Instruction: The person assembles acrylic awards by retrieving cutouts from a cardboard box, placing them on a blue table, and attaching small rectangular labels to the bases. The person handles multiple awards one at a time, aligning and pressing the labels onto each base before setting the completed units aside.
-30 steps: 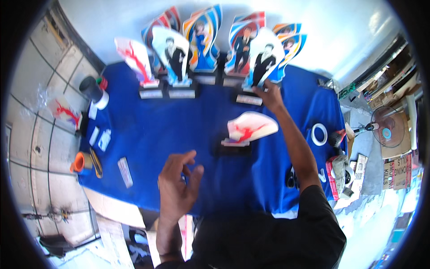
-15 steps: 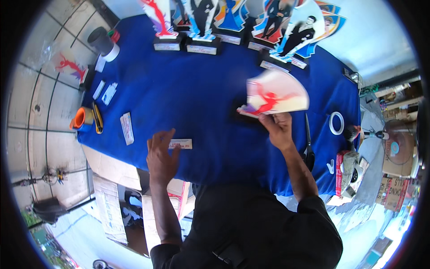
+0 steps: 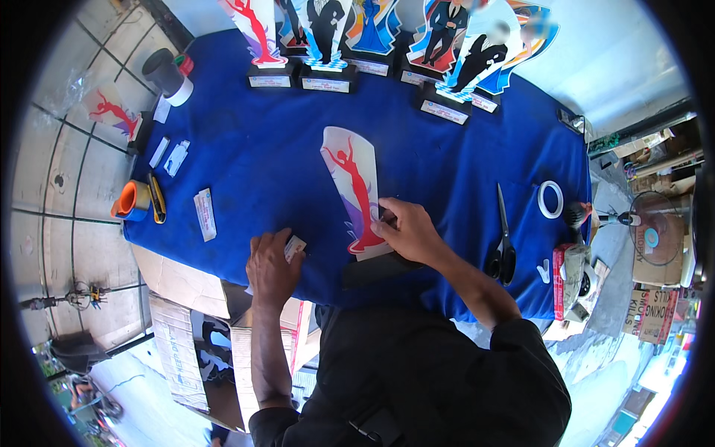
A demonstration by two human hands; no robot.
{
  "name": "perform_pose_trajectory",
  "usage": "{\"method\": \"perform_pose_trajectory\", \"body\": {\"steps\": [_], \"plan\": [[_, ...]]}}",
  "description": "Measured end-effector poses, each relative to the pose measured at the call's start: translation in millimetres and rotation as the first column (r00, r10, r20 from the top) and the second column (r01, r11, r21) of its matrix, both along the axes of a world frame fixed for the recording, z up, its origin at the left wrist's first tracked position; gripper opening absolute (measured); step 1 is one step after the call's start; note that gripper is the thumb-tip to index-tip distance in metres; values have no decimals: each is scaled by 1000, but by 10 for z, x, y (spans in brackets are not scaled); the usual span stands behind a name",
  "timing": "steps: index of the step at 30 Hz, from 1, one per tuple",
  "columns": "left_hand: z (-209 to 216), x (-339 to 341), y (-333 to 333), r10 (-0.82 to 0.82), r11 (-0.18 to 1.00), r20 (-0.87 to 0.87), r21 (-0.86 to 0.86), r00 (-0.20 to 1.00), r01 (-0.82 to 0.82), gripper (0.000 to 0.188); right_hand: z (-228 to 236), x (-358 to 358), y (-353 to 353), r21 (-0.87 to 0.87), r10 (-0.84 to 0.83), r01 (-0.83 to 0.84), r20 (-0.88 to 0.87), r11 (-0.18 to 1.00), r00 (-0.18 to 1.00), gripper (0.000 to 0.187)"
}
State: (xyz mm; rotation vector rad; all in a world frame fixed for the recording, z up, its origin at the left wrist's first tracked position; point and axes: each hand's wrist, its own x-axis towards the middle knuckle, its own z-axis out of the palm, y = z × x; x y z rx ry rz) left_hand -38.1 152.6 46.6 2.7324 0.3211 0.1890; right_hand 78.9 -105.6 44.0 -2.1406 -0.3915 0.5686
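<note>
My right hand (image 3: 408, 232) grips the lower right edge of a trophy (image 3: 362, 179), a flat white plaque with a red dancing figure and purple swirls. It stands upright, with a dark base (image 3: 376, 270) under it near the table's front edge. To the left, my left hand (image 3: 274, 262) is closed over a small white printed label (image 3: 296, 248), whose right end shows past the fingers. Another such label (image 3: 205, 214) lies on the blue cloth farther left.
Several finished-looking trophies (image 3: 328, 78) line the back. Black scissors (image 3: 503, 249) and a white tape roll (image 3: 550, 200) lie at right. At left are a yellow cutter (image 3: 157, 197), an orange tape roll (image 3: 134, 198) and a dark cup-like cylinder (image 3: 164, 71). A fan (image 3: 655, 232) stands beyond the right edge.
My right hand has brought the trophy left and nearer, turning it from lying sideways to upright. My left hand has closed over the label on the cloth.
</note>
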Motion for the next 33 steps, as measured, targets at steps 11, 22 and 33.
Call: {"method": "perform_pose_trajectory", "body": {"steps": [11, 22, 33], "plan": [[440, -72, -488, -47, 705, 158, -694, 986, 145, 20, 518, -445, 287, 425, 58, -387, 609, 818, 791, 26], [739, -118, -649, -5, 576, 232, -794, 973, 193, 18, 670, -428, 245, 469, 43, -343, 540, 813, 840, 26], [764, -105, -781, 149, 498, 277, -851, 949, 170, 17, 579, -484, 302, 317, -88, -279, 787, 906, 611, 51]]}}
